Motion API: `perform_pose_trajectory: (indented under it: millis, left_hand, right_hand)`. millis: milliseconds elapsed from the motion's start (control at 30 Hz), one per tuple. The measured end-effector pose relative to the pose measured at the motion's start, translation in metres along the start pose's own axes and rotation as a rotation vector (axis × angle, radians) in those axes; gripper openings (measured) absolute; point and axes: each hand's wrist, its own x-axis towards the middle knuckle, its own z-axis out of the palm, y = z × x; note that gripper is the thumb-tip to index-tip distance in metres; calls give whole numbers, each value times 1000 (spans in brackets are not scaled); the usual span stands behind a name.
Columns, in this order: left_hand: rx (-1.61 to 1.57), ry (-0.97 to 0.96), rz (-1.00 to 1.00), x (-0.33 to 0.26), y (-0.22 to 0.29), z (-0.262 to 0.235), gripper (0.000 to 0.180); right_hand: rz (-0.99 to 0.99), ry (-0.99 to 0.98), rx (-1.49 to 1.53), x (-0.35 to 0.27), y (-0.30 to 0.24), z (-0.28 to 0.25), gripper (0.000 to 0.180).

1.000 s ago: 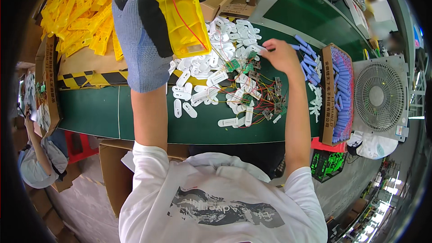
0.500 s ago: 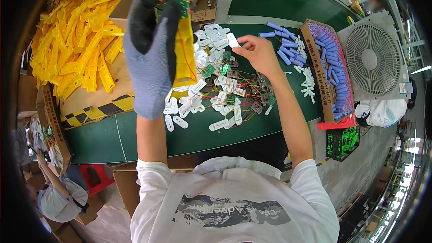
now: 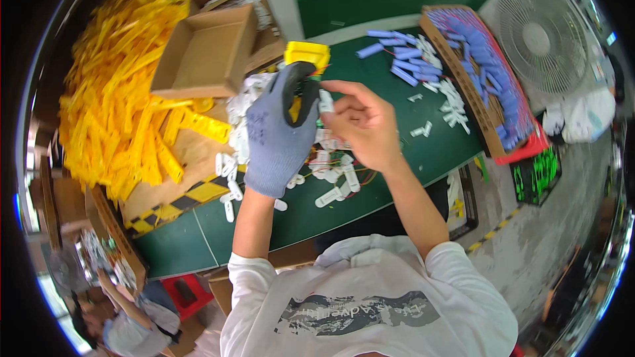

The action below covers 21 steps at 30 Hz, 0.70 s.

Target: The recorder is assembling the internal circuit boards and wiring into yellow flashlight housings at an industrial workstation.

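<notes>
Over the grey floor (image 3: 519, 244) stretched a green desk (image 3: 169, 243), yellow heap (image 3: 126, 109) at left, fan (image 3: 536, 39) at right. Above it, the gloved left hand (image 3: 281, 135) reached forward, the bare right hand (image 3: 366, 131) curled inward; the left gripped a yellow shell (image 3: 307, 54), the right pinched a white piece (image 3: 325, 101) beside it.

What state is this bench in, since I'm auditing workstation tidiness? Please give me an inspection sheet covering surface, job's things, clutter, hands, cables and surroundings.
Surface: green tabletop, partly covered by loose parts.
Job's things: yellow housing and small white piece, both in hand.
Clutter: heaped yellow parts at left; scattered blue-violet cylinders at right.
Hands: gloved left hand grips the housing; bare right hand pinches the white piece.
Cables: thin red wires near the right hand; ends unclear.
Surroundings: fan at right; another person at lower left.
</notes>
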Motion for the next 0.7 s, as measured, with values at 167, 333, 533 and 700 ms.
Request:
perform_pose_trajectory:
  millis: [167,333,533,700]
  left_hand:
    - [-71,-139,-7,-4,9,14,30]
    - [-167,-249,-147,-7,9,23,25]
    - [-288,-507,-221,-20,27,37,26]
    - [-522,-354,-130,-40,20,66,26]
  right_hand:
    - [-121,96,6,-12,6,-8,33]
    - [-174,142,207,-37,10,-26,22]
    - [-152,131,385,-65,28,-49,23]
    - [-318,48,303,-65,37,-75,21]
